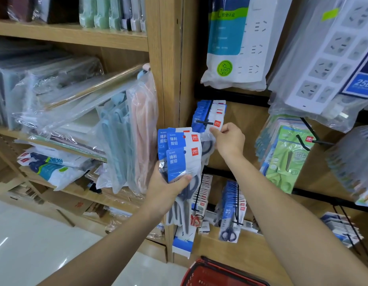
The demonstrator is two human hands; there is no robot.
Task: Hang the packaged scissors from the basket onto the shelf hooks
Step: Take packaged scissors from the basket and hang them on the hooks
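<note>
Packaged scissors [180,155] with blue-and-white header cards form a fanned bundle in front of the wooden upright [156,48], just right of the plastic-wrapped goods [75,104] on the left shelves. The left hand [168,188] grips the bundle from below, with the fingers behind and the thumb clamped across the front pack. To the right, at the left edge of the hook panel, a black hook [205,121] carries a row of hung packs [201,112]. The right hand [229,139] pinches the top of a single pack [207,144] between thumb and forefinger, just beside the hook's tip. Whether its hang hole is on the hook cannot be told. The red basket [212,272] sits at the bottom edge, below the right forearm. Lower panel hooks hold small scissor packs [230,215]. Green packs [286,162] hang farther right, below bagged power strips [327,58].
</note>
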